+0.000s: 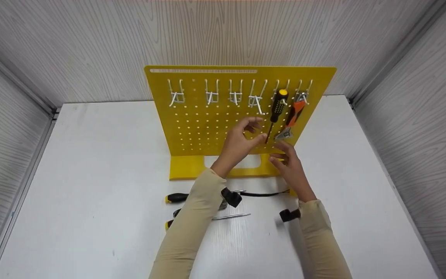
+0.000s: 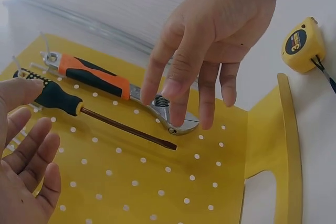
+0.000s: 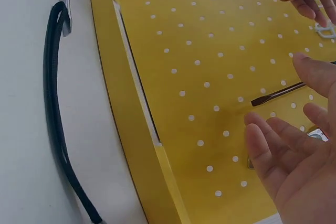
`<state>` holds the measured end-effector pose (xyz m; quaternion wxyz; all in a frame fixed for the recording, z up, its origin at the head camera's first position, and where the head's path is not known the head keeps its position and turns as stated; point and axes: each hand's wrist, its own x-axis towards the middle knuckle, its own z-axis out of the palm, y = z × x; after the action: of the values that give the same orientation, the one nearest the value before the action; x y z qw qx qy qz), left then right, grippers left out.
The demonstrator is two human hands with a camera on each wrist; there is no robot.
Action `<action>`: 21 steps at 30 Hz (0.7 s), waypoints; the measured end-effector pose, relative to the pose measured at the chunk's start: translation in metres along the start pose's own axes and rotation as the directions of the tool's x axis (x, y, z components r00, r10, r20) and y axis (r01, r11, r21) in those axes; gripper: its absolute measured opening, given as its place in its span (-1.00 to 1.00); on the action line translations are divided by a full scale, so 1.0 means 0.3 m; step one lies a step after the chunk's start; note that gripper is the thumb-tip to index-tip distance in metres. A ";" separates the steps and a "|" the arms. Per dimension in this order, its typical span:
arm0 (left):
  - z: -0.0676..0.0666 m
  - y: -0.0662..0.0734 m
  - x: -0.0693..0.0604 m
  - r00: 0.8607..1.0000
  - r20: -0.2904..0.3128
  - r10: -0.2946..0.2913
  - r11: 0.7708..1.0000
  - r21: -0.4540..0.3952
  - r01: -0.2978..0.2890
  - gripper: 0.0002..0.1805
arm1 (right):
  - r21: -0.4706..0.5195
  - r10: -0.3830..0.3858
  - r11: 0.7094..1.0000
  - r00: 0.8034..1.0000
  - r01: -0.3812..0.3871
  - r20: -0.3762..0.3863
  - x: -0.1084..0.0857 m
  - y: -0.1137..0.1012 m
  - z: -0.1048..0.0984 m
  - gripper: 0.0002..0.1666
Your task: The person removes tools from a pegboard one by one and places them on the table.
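Yellow board with many small holes (image 1: pixel 198 135) stands on the white table (image 1: pixel 103 162). On its right part hangs a screwdriver (image 1: pixel 278 108) with black handle and yellow end, its blade downward, and just beside it an orange and black wrench (image 1: pixel 295 113). The left hand (image 1: pixel 239 142) is near the screwdriver, released, with thumb and fingers apart; whether the thumb touches the handle, I cannot tell. The right hand (image 1: pixel 292 166) is by the lower end of the wrench, also loose and grasping nothing. White hooks (image 1: pixel 212 93) are fixed to the left of these tools. Before the board lie more screwdrivers (image 1: pixel 177 198) and a black strap (image 3: pixel 52 77); the left sleeve (image 1: pixel 196 209) stands in the way and covers part of the screwdrivers. A yellow tape measure (image 2: pixel 304 45) carries a dark round label, where the figure 3 can be read, but its smaller letters are too blurred
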<state>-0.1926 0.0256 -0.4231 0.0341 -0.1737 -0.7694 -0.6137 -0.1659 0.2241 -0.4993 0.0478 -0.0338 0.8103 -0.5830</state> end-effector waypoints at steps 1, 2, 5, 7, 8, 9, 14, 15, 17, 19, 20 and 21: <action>0.001 -0.001 0.006 1.000 -0.001 -0.007 1.000 -0.010 0.007 -0.55 | 0.005 0.010 1.000 1.000 -0.010 0.002 0.004 -0.001 0.001 -0.17; 0.002 -0.002 0.014 1.000 0.001 -0.015 1.000 -0.014 0.015 -0.55 | 0.006 0.021 1.000 1.000 -0.021 0.002 0.007 -0.001 0.002 -0.18; 0.001 -0.002 0.032 0.999 0.012 -0.050 0.999 -0.009 0.050 -0.54 | 0.009 0.049 0.999 0.999 -0.049 0.005 0.019 -0.003 0.008 -0.21; 0.000 0.001 0.043 0.997 0.024 -0.072 0.997 0.001 0.072 -0.52 | 0.010 0.058 0.998 0.998 -0.058 0.013 0.027 -0.005 0.011 -0.23; -0.002 0.002 0.048 0.996 0.032 -0.083 0.997 0.007 0.083 -0.51 | 0.012 0.062 0.998 0.998 -0.062 0.011 0.030 -0.006 0.014 -0.23; -0.003 0.005 0.052 0.995 0.039 -0.093 0.996 0.015 0.093 -0.50 | 0.017 0.065 0.998 0.998 -0.065 0.010 0.033 -0.007 0.016 -0.23; -0.013 0.016 0.076 0.992 0.060 -0.114 0.993 0.037 0.112 -0.48 | 0.036 0.053 0.998 0.999 -0.054 0.011 0.043 -0.006 0.025 -0.23; -0.015 0.018 0.080 0.991 0.061 -0.118 0.993 0.034 0.116 -0.47 | 0.043 0.049 0.998 0.999 -0.050 0.014 0.045 -0.004 0.026 -0.22; -0.019 0.023 0.087 0.990 0.061 -0.128 0.992 0.029 0.126 -0.47 | 0.049 0.042 0.998 0.999 -0.044 0.023 0.047 0.001 0.028 -0.19; -0.020 0.027 0.093 0.989 0.062 -0.137 0.990 0.028 0.136 -0.46 | 0.058 0.041 0.997 0.999 -0.042 0.028 0.047 0.005 0.031 -0.16; -0.019 0.029 0.096 0.988 0.064 -0.139 0.990 0.030 0.137 -0.46 | 0.062 0.042 0.997 0.999 -0.044 0.028 0.047 0.006 0.033 -0.14; -0.018 0.029 0.099 0.988 0.066 -0.140 0.990 0.032 0.138 -0.46 | 0.066 0.042 0.997 0.999 -0.044 0.028 0.047 0.006 0.035 -0.13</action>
<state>-0.2186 0.0287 -0.4058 -0.0327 -0.1398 -0.7886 -0.5979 -0.1787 0.2134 -0.5049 0.0721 -0.0223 0.7904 -0.6080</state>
